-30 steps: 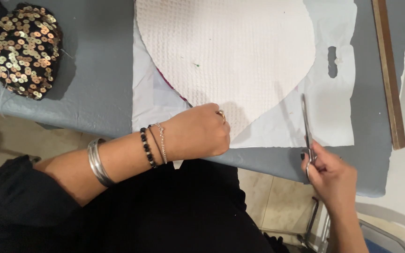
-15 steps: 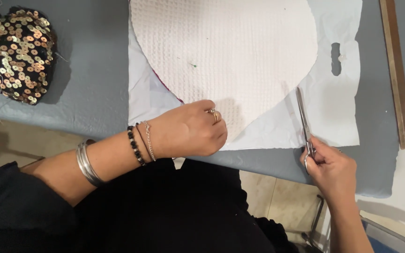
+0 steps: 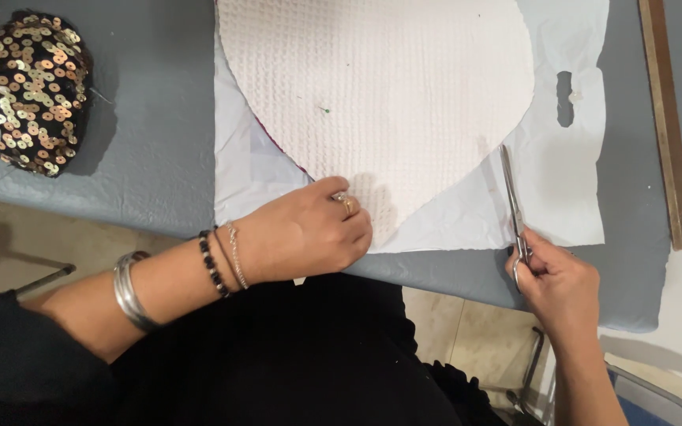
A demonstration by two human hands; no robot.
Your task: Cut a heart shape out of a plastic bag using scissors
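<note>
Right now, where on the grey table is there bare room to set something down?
The widest free patch of grey table lies between the sequinned piece and the white sheet. A narrow strip runs between the sheet and the wooden ruler. The near edge is crowded: the left hand presses the waffle fabric, and the right hand works the scissors.

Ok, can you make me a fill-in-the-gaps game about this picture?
1. The right hand holds ____.
2. The left hand presses on the white ____ fabric.
3. The table cover is ____.
4. The sequined piece lies near the table's ____ end.

Missing words: scissors; heart-shaped; grey; left
</note>
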